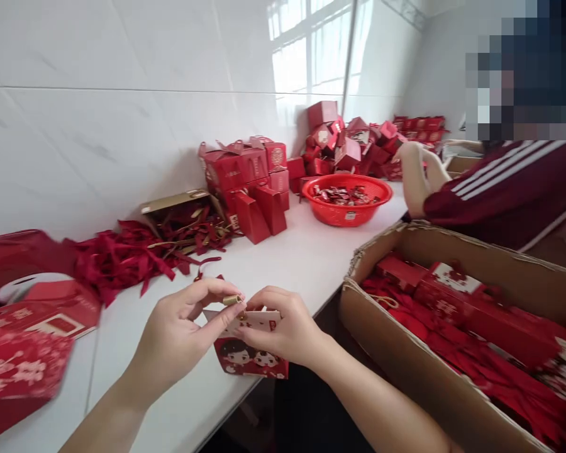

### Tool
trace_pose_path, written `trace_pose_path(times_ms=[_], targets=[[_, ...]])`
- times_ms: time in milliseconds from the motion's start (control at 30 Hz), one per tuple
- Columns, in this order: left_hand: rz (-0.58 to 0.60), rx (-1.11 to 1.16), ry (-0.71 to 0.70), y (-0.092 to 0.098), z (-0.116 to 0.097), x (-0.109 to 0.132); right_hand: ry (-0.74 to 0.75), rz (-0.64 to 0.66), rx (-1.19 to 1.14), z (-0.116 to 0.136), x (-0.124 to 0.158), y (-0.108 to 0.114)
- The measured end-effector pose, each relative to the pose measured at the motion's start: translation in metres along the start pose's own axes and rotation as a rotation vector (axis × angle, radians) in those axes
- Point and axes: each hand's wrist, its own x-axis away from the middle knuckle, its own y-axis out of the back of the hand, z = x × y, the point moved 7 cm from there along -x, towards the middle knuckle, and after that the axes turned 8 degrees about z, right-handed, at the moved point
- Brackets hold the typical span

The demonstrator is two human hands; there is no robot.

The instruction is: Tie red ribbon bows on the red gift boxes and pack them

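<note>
A small red candy box (252, 368) with two cartoon faces on its front stands near the table's edge. My right hand (290, 330) grips the top of this box, fingers over its pale upper panel. Pinched between the thumb and fingers of my left hand (174, 330) is a curled gold ribbon (232, 300), just above the box top. The box's top is partly hidden behind both hands. A dark red tassel cord (210, 260) shows just past my left fingers; its lower end is hidden.
Red ribbons (117, 255) and a gold-edged box (177, 201) of ribbon strips lie along the wall. Folded red boxes (238, 170) and a red basket (346, 214) of small pieces stand farther back. A cardboard carton (405, 340) holds boxes at right. A person in maroon (509, 189) sits beyond.
</note>
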Motion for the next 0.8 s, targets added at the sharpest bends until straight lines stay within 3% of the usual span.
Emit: trace_pose_path(times_ms=[133, 267, 367, 500, 667, 800], targets=[[-0.116, -0.083, -0.072, -0.018, -0.020, -0.011, 0.063, -0.164, 0.103, 0.003, 0.011, 0.025], [-0.236, -0.219, -0.168, -0.028, -0.034, -0.012, 0.058, -0.198, 0.189, 0.001, 0.013, 0.031], [-0.264, -0.256, -0.226, -0.029, -0.033, -0.011, 0.001, -0.208, 0.229, -0.010, 0.001, 0.035], [-0.262, -0.224, -0.162, -0.012, -0.006, -0.003, -0.124, -0.318, 0.339, -0.038, -0.045, 0.060], [-0.251, -0.378, 0.047, 0.022, 0.052, 0.030, -0.207, -0.448, 0.361, -0.091, -0.122, 0.093], [-0.295, -0.448, 0.194, 0.052, 0.104, 0.070, -0.254, -0.486, 0.390, -0.123, -0.143, 0.099]])
